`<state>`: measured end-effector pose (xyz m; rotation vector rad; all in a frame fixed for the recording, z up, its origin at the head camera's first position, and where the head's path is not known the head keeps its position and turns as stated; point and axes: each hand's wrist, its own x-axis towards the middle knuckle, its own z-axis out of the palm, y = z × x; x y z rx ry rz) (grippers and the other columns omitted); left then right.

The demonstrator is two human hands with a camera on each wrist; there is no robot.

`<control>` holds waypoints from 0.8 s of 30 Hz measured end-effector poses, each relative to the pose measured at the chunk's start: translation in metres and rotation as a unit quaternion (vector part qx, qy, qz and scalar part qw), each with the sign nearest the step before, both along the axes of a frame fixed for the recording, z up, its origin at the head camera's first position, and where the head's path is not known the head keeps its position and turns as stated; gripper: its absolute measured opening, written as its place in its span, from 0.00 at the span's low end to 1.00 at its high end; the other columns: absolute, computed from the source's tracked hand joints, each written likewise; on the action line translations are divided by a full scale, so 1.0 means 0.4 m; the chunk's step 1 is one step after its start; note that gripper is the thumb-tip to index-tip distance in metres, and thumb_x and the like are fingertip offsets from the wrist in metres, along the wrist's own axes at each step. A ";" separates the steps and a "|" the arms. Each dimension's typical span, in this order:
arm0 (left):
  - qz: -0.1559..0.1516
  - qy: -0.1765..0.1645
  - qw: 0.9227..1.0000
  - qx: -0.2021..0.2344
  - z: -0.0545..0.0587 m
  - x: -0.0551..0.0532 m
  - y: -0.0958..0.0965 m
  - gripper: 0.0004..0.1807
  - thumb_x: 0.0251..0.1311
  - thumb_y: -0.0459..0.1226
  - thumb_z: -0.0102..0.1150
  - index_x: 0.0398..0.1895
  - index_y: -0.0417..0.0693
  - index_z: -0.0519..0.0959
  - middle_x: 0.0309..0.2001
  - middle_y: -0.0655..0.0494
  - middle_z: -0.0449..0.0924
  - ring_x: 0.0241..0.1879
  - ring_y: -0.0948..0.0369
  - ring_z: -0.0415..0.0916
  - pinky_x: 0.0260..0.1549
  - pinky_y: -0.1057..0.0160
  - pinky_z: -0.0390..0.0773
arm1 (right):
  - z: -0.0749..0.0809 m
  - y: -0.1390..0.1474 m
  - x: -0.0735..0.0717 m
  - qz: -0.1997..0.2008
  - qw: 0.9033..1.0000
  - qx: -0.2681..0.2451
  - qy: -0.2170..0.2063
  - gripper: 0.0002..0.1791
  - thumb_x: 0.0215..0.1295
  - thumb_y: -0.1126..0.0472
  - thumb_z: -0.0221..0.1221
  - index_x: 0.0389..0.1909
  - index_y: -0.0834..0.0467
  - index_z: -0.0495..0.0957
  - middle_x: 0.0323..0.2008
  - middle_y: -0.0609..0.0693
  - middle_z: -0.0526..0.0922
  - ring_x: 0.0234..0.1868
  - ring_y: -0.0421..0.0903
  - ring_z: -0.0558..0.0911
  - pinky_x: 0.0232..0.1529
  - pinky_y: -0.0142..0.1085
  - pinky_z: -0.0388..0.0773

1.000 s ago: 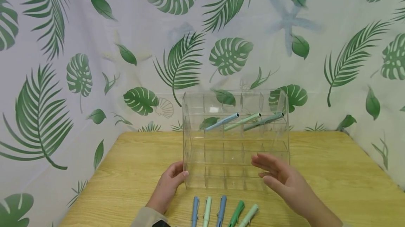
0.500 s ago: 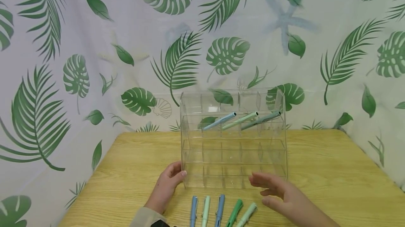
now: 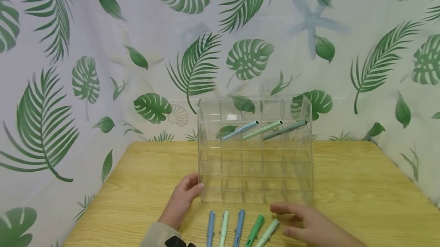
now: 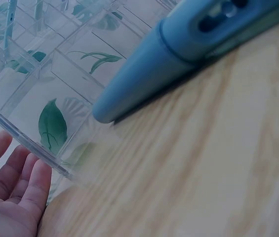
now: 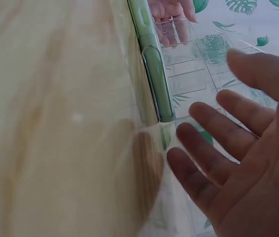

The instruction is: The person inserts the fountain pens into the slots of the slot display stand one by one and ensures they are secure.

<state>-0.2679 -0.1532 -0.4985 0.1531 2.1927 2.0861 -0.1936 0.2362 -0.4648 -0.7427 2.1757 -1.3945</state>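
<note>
A clear acrylic display rack (image 3: 254, 189) with rows of compartments stands on the table. My left hand (image 3: 182, 201) grips its lower left edge, thumb in front and fingers behind. My right hand (image 3: 306, 224), fingers extended and apart, hovers right of a light green pen (image 3: 268, 232) without touching it. Beside that pen lie a darker green pen (image 3: 255, 230), a blue pen (image 3: 239, 228), a pale green pen (image 3: 224, 228) and another blue pen (image 3: 211, 228). Close up in the left wrist view is a blue pen (image 4: 149, 74); a green pen (image 5: 158, 84) shows in the right wrist view.
One upper row of the rack holds a light blue pen (image 3: 240, 130), a light green pen (image 3: 262, 129) and a dark green pen (image 3: 285, 130), all slanted. A leaf-patterned curtain (image 3: 220, 59) hangs behind the wooden table (image 3: 357, 186).
My right hand has moved down from in front of the rack's lower rows to beside the rightmost pen. The left hand keeps its place on the rack's edge.
</note>
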 end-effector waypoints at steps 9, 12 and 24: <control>-0.003 0.006 1.000 0.003 0.012 0.004 -0.003 0.29 0.71 0.45 0.60 0.70 0.43 0.70 0.66 0.46 0.73 0.66 0.51 0.68 0.66 0.46 0.66 | -0.022 -0.009 -0.020 0.008 0.996 0.078 0.053 0.27 0.74 0.52 0.59 0.71 0.52 0.72 0.67 0.52 0.74 0.64 0.40 0.72 0.56 0.28 0.71; -0.004 0.008 1.000 0.000 0.011 0.001 -0.005 0.28 0.71 0.45 0.60 0.70 0.43 0.70 0.66 0.47 0.73 0.65 0.51 0.68 0.66 0.46 0.66 | -0.031 -0.013 -0.022 0.004 0.993 0.092 0.070 0.26 0.73 0.51 0.60 0.70 0.49 0.73 0.66 0.51 0.75 0.64 0.43 0.73 0.56 0.30 0.72; -0.006 -0.006 1.000 -0.007 -0.001 -0.001 -0.007 0.29 0.71 0.47 0.60 0.70 0.45 0.70 0.66 0.48 0.73 0.65 0.51 0.68 0.65 0.45 0.67 | -0.077 -0.019 -0.033 0.075 0.944 0.078 0.311 0.22 0.71 0.58 0.63 0.64 0.58 0.77 0.57 0.48 0.78 0.56 0.43 0.74 0.50 0.37 0.77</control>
